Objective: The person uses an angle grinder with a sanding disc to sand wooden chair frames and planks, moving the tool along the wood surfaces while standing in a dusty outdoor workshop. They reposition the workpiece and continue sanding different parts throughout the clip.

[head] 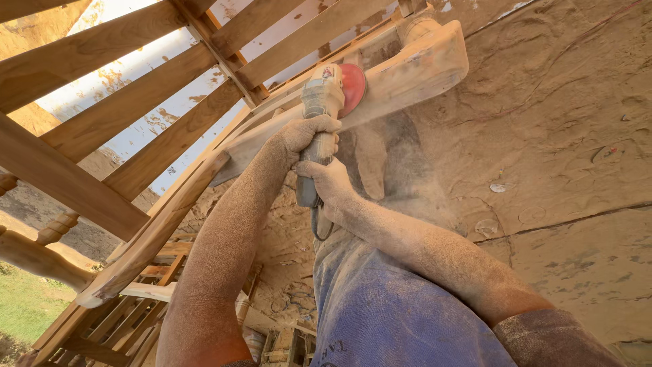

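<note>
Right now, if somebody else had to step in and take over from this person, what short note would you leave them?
Left hand: wrapped around the upper body of the angle grinder.
Right hand: gripping the grinder's lower handle, cable hanging below it.
The grinder's red sanding disc is pressed against the curved wooden armrest of a slatted chair frame, and dust is flying.
Done: the armrest looks pale and smooth near the disc.
Left: how much remains to be sanded cannot be told. More wooden frames lie on the dusty floor at lower left.
</note>
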`<state>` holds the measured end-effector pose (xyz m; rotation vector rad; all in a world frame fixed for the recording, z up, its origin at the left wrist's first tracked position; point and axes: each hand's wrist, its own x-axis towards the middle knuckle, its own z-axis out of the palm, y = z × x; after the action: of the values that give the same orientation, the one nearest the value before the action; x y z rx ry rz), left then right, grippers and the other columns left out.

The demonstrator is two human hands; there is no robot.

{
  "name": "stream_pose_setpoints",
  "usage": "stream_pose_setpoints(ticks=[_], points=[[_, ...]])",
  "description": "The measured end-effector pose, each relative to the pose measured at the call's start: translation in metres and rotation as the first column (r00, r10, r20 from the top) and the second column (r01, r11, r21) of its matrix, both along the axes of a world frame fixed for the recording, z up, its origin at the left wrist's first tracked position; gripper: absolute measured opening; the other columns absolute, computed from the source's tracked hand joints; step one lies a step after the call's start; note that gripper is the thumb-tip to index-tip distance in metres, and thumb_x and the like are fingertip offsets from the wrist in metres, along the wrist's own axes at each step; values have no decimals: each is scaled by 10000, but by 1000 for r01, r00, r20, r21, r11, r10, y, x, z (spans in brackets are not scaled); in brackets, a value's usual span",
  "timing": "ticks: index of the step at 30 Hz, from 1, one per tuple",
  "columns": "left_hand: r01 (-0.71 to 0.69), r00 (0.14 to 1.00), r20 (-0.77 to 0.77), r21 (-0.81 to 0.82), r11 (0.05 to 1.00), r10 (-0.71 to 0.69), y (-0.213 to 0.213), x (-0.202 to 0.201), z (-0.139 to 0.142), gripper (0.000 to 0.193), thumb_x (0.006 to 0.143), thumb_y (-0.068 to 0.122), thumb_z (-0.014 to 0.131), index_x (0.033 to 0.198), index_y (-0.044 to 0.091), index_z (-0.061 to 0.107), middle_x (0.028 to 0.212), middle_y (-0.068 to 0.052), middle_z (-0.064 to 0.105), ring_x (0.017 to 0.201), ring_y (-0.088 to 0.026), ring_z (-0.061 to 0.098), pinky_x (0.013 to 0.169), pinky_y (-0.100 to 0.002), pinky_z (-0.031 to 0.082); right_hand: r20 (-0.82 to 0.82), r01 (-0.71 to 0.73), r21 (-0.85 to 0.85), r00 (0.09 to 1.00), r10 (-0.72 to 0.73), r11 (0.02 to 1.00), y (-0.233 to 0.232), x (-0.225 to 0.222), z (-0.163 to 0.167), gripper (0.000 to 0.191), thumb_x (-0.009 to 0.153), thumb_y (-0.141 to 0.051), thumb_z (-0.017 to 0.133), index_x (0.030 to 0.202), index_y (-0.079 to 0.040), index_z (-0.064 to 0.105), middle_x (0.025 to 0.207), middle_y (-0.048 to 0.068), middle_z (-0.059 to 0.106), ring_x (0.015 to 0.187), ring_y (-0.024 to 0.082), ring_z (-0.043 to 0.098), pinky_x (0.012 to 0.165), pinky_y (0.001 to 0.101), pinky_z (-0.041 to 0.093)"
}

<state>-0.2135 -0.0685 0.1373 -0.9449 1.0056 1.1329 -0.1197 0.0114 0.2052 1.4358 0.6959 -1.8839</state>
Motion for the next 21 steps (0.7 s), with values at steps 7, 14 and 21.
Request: stream_pose_setpoints(ticks=[7, 14, 21], points=[[117, 991, -80, 174, 978, -104, 50, -16, -8, 340, 784, 198, 823, 1000, -9, 663, 765, -94, 694, 575, -188, 657, 502, -353, 571, 7, 146, 99, 989, -147, 984, 33, -9, 9, 350, 829, -116, 683, 1161, -58, 587, 952, 64, 643, 826, 188, 647, 688, 398, 563], [52, 994, -107, 131, 990, -38, 37, -8, -6, 228, 767, 155, 819, 894, 42, 666, 713, -99, 666, 551, -203, 636, 483, -370, 540, -40, 228, 39, 973, -226, 973, 20, 0, 1, 339, 828, -85, 683, 1159, -48, 623, 986, 61, 689, 876, 196, 679, 749, 369, 580], [23, 999, -40, 106, 994, -19, 12, -4, 2, 303, 798, 181, 791, 1005, -6, 672, 774, -113, 698, 608, -209, 687, 543, -353, 599, 14, 108, 14, 994, -109, 994, 9, -3, 13, 354, 834, -100, 694, 1174, -56, 608, 936, 66, 638, 813, 213, 639, 682, 401, 556]])
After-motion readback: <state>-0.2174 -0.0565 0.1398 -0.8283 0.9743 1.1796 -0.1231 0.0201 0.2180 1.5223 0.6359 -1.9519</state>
